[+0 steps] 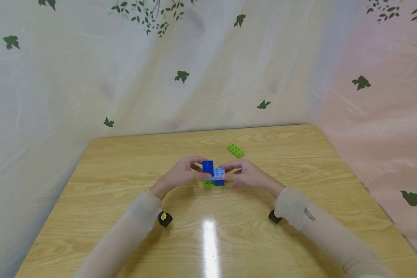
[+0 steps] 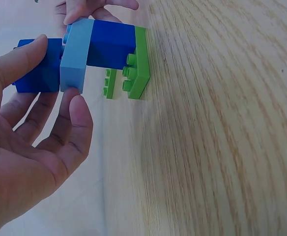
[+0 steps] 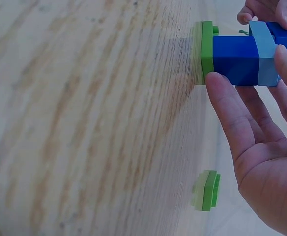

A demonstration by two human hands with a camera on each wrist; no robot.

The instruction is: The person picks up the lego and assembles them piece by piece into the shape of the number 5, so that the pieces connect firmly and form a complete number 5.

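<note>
A stepped stack of toy building bricks stands in front of me in the head view. At its bottom is a green studded plate point(image 2: 142, 64), with a dark blue brick point(image 3: 236, 60) on its right end. Across that lies a light blue brick point(image 1: 219, 172), and an upper dark blue brick point(image 1: 207, 166) sits on its left end. My left hand point(image 1: 183, 172) pinches the upper dark blue brick between thumb and fingers. With thumb and fingers, my right hand point(image 1: 246, 173) holds the light blue brick's right end; one fingertip reaches down by the green plate in the right wrist view.
A loose green studded plate point(image 1: 235, 150) lies on the wooden table point(image 1: 132, 154) behind the stack, slightly right. Cloth with leaf prints point(image 1: 208, 96) hangs beyond the table's far edge. Light reflects off the tabletop near me.
</note>
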